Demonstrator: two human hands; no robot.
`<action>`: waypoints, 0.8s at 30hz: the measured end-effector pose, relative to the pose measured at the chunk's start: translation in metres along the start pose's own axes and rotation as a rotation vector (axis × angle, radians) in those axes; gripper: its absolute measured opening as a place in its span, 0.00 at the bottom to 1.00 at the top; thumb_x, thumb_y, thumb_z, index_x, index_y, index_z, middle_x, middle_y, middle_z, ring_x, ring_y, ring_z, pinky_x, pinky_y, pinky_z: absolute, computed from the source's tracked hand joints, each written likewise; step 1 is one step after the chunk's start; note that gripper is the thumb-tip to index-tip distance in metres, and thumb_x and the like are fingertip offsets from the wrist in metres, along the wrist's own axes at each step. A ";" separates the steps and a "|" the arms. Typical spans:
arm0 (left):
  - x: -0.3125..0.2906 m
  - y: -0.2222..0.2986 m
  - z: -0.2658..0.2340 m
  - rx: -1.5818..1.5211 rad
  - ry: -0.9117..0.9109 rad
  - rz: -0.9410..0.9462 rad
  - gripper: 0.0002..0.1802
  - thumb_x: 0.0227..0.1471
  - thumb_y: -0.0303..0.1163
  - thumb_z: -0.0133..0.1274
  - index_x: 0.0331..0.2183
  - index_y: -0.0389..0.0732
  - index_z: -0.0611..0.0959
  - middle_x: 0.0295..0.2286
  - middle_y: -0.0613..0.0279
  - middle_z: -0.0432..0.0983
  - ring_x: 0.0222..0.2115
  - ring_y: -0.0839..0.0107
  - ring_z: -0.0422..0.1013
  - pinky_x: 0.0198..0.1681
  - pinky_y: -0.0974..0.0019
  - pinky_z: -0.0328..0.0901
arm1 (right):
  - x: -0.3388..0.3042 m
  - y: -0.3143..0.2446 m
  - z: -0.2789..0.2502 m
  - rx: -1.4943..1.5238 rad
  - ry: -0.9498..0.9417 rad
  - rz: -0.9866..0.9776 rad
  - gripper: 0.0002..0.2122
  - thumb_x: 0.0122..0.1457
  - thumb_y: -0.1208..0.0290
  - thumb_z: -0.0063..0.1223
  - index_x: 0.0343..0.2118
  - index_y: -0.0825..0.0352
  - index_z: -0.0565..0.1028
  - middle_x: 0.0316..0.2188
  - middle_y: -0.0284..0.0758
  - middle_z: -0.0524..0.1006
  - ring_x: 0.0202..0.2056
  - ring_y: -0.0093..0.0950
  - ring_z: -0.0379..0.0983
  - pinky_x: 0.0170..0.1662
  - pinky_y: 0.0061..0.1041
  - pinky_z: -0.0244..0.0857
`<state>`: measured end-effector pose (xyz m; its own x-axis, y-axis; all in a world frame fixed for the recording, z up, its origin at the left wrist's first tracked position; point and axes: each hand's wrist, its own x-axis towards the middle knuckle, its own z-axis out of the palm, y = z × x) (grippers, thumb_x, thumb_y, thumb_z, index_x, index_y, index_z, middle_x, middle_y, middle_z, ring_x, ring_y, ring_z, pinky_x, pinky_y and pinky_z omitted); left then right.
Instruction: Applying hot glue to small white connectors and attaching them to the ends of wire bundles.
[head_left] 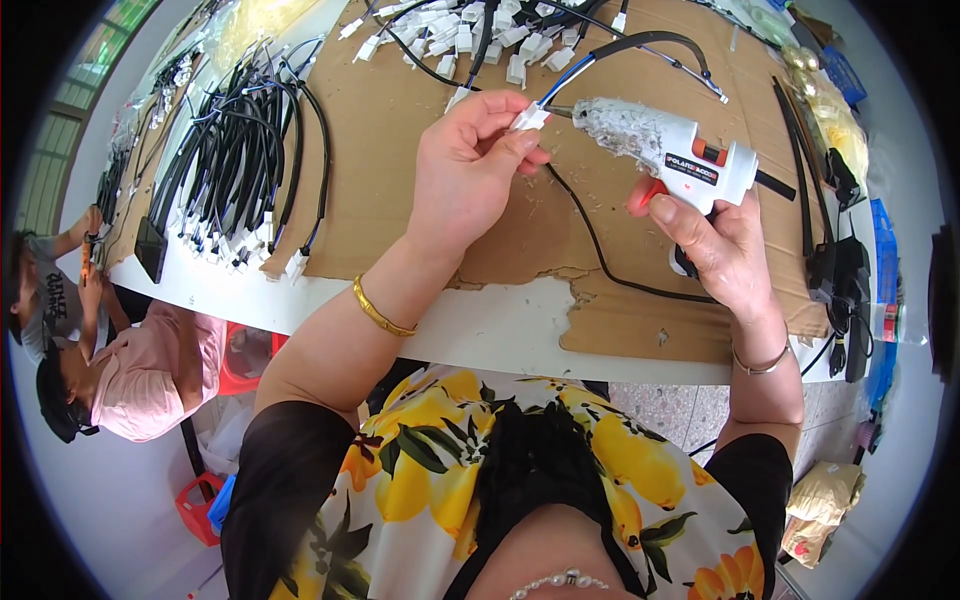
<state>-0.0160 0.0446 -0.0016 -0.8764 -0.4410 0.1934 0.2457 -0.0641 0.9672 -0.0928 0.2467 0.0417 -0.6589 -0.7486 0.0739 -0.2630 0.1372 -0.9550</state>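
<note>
upper centre: left hand [465,165], fingers pinching white connector [532,116]. right of it: right hand [722,245], fingers gripping glue gun [683,150], nozzle [561,112] at connector. likely gluing step; calls for steady nozzle, controlled trigger [652,194] squeeze.

The plastic glue gun [672,145] looks rough-nosed, the cardboard [370,175] matt.

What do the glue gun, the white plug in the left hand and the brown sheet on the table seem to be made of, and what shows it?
Glue gun: probably hard plastic; its clean white rear looks smooth and moulded.
White plug: likely plastic too, pale and boxy, though its finish is hard to judge.
Brown sheet: apparently cardboard, matte, with ragged torn edges.
</note>
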 end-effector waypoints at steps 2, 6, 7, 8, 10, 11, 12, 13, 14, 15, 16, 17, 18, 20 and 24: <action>0.000 0.000 0.000 0.018 0.012 0.002 0.09 0.48 0.18 0.46 0.36 0.32 0.72 0.30 0.59 0.74 0.24 0.76 0.72 0.27 0.77 0.67 | 0.000 -0.001 0.000 -0.022 0.008 0.005 0.12 0.50 0.70 0.52 0.37 0.69 0.69 0.27 0.32 0.74 0.29 0.17 0.67 0.31 0.14 0.60; 0.000 0.001 0.001 0.041 0.032 0.011 0.09 0.47 0.18 0.46 0.35 0.32 0.72 0.29 0.60 0.74 0.24 0.76 0.72 0.26 0.77 0.67 | 0.001 -0.001 0.001 -0.044 0.023 -0.052 0.11 0.50 0.69 0.53 0.34 0.69 0.70 0.24 0.31 0.73 0.27 0.16 0.65 0.29 0.14 0.59; -0.001 0.002 0.001 0.044 0.039 0.002 0.09 0.47 0.18 0.46 0.35 0.32 0.72 0.29 0.60 0.74 0.24 0.76 0.72 0.26 0.77 0.67 | 0.001 -0.001 0.001 -0.045 0.022 -0.053 0.11 0.50 0.69 0.53 0.34 0.69 0.70 0.24 0.31 0.73 0.27 0.16 0.65 0.29 0.14 0.59; 0.000 0.002 0.001 0.049 0.045 -0.009 0.09 0.47 0.17 0.46 0.35 0.32 0.72 0.29 0.60 0.74 0.24 0.77 0.72 0.26 0.78 0.67 | 0.001 -0.002 0.001 -0.056 0.025 -0.049 0.10 0.49 0.69 0.53 0.33 0.68 0.70 0.24 0.31 0.73 0.26 0.15 0.65 0.28 0.14 0.58; 0.000 0.001 0.001 0.047 0.045 -0.007 0.09 0.47 0.17 0.46 0.35 0.32 0.72 0.29 0.60 0.74 0.24 0.77 0.72 0.26 0.78 0.67 | 0.001 -0.001 0.001 -0.067 0.028 -0.044 0.09 0.49 0.69 0.53 0.31 0.68 0.71 0.23 0.30 0.73 0.25 0.15 0.65 0.28 0.14 0.58; 0.000 0.001 0.001 0.046 0.044 -0.004 0.09 0.47 0.17 0.47 0.35 0.32 0.72 0.29 0.60 0.74 0.24 0.77 0.72 0.26 0.78 0.67 | 0.001 -0.001 0.002 -0.071 0.036 -0.059 0.09 0.49 0.69 0.53 0.30 0.68 0.71 0.22 0.30 0.73 0.24 0.15 0.64 0.27 0.13 0.58; 0.000 0.001 0.002 0.046 0.044 -0.004 0.09 0.47 0.17 0.47 0.35 0.32 0.72 0.29 0.60 0.74 0.24 0.77 0.72 0.26 0.78 0.67 | 0.001 -0.001 0.002 -0.076 0.044 -0.073 0.08 0.49 0.69 0.53 0.29 0.68 0.71 0.21 0.29 0.73 0.23 0.15 0.64 0.26 0.13 0.57; 0.000 0.001 0.002 0.048 0.046 -0.007 0.09 0.47 0.17 0.47 0.35 0.32 0.72 0.29 0.60 0.74 0.24 0.77 0.72 0.26 0.78 0.67 | 0.001 -0.001 0.002 -0.076 0.044 -0.073 0.08 0.49 0.69 0.53 0.29 0.68 0.71 0.21 0.29 0.73 0.23 0.15 0.64 0.26 0.13 0.57; 0.000 0.001 0.002 0.051 0.049 -0.010 0.09 0.47 0.18 0.47 0.35 0.32 0.72 0.28 0.60 0.74 0.24 0.77 0.72 0.26 0.78 0.67 | 0.001 -0.001 0.003 -0.083 0.051 -0.079 0.08 0.49 0.69 0.53 0.28 0.68 0.71 0.21 0.29 0.72 0.23 0.14 0.63 0.25 0.13 0.57; 0.000 0.001 0.002 0.051 0.049 -0.009 0.09 0.47 0.18 0.47 0.35 0.32 0.72 0.28 0.60 0.74 0.24 0.77 0.72 0.26 0.78 0.67 | 0.001 -0.001 0.003 -0.091 0.058 -0.086 0.08 0.50 0.69 0.53 0.28 0.68 0.71 0.21 0.29 0.72 0.22 0.14 0.63 0.25 0.13 0.56; 0.000 0.001 0.002 0.049 0.049 -0.008 0.09 0.47 0.17 0.47 0.35 0.32 0.72 0.28 0.60 0.74 0.24 0.77 0.72 0.25 0.78 0.67 | 0.000 -0.001 0.004 -0.091 0.057 -0.086 0.08 0.50 0.69 0.53 0.28 0.68 0.71 0.21 0.29 0.72 0.22 0.14 0.63 0.25 0.13 0.56; 0.000 0.001 0.002 0.047 0.048 -0.008 0.09 0.47 0.17 0.47 0.35 0.32 0.72 0.28 0.60 0.74 0.23 0.77 0.72 0.25 0.78 0.67 | 0.000 -0.001 0.005 -0.065 0.066 -0.071 0.08 0.50 0.69 0.53 0.28 0.68 0.71 0.20 0.28 0.72 0.22 0.14 0.63 0.24 0.13 0.56; 0.000 0.001 0.002 0.047 0.048 -0.009 0.09 0.47 0.17 0.47 0.35 0.32 0.72 0.28 0.60 0.74 0.23 0.77 0.72 0.25 0.78 0.67 | -0.001 -0.001 0.006 -0.040 0.074 -0.056 0.08 0.50 0.69 0.53 0.28 0.68 0.71 0.20 0.28 0.72 0.22 0.13 0.63 0.24 0.13 0.56; 0.000 0.001 0.001 0.054 0.049 -0.008 0.10 0.47 0.17 0.47 0.35 0.32 0.73 0.28 0.60 0.74 0.23 0.77 0.72 0.25 0.78 0.67 | 0.000 -0.002 0.005 -0.045 0.067 -0.063 0.08 0.50 0.69 0.53 0.27 0.68 0.71 0.20 0.28 0.72 0.22 0.13 0.63 0.24 0.13 0.56; 0.000 0.001 0.001 0.051 0.053 -0.014 0.10 0.47 0.18 0.47 0.35 0.32 0.72 0.28 0.60 0.74 0.23 0.77 0.72 0.25 0.78 0.67 | 0.000 0.000 0.006 -0.032 0.064 -0.076 0.08 0.50 0.69 0.54 0.27 0.67 0.71 0.19 0.28 0.72 0.22 0.14 0.64 0.24 0.13 0.57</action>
<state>-0.0160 0.0452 -0.0010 -0.8563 -0.4868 0.1722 0.2112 -0.0259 0.9771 -0.0885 0.2433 0.0401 -0.6793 -0.7150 0.1653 -0.3357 0.1024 -0.9364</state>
